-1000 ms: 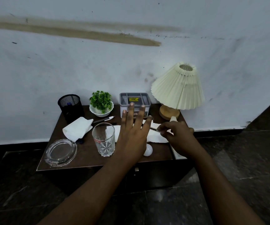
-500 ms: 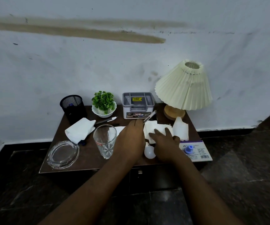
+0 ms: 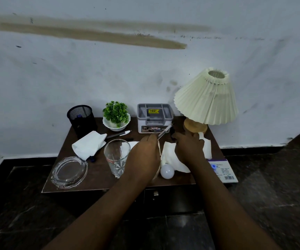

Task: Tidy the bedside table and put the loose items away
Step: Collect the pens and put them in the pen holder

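A pleated cream lamp (image 3: pixel 207 98) takes the far right corner of the worktop (image 3: pixel 98 175), its wooden base just beyond the right hand (image 3: pixel 189 149). Along the back edge, leftward from it, stand a grey organiser box (image 3: pixel 154 116), a green plant (image 3: pixel 116 114) in a white bowl and a black mesh cup (image 3: pixel 81 120). Nearer the front, a glass ashtray (image 3: pixel 69 172) sits at the left, a folded tissue (image 3: pixel 88 144) lies behind it, and an upright tumbler (image 3: pixel 116 157) stands right beside the left hand (image 3: pixel 143 154), crowding that wrist. The left grip pinches a silver pen (image 3: pixel 165 130) that slants up toward the organiser box. A crumpled tissue (image 3: pixel 171 156) lies under the right hand, a white bulb (image 3: pixel 167 171) just beside its near edge, and a dark pen (image 3: pixel 118 134) lies in front of the plant. A printed card (image 3: pixel 223 170) overhangs the right edge.

The worktop is dark brown (a drawer pull (image 3: pixel 155 193) below its front), against a scuffed white wall (image 3: pixel 145 73) with a brown streak, over dark stone floor (image 3: pixel 272 204).

The right hand's fingers are hidden behind its back, so I cannot tell what that grip holds, if anything; something small and dark just past it is too blurred to name.
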Demonstrator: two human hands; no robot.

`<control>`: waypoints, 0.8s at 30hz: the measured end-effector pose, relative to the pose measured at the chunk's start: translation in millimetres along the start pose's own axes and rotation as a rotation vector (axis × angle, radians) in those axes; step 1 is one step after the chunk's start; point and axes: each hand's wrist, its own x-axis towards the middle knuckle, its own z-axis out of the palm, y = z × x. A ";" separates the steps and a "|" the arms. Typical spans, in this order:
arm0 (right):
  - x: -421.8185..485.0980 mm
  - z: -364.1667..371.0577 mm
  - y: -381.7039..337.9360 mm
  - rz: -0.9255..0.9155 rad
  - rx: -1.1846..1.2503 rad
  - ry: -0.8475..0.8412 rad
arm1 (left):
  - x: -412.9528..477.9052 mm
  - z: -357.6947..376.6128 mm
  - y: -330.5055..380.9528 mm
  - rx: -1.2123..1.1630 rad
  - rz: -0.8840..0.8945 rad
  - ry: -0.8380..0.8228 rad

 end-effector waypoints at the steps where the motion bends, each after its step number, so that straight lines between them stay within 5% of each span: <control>1: 3.7 3.1 -0.5 0.015 -0.020 0.001 | 0.8 -0.1 -1.0 -0.002 0.003 0.004; 8: 6.2 8.4 -3.6 0.191 -0.046 0.186 | 1.7 12.3 1.1 -0.019 -0.032 -0.037; 19: 10.3 15.0 -3.9 0.146 -0.099 0.121 | 0.8 16.0 6.7 -0.117 -0.130 -0.034; 21: 9.2 13.3 -2.7 0.146 -0.095 0.130 | 3.4 19.8 5.3 -0.262 -0.254 -0.080; 24: 9.9 3.8 -3.0 0.186 -0.042 0.161 | 11.0 25.2 8.8 -0.882 -0.603 -0.158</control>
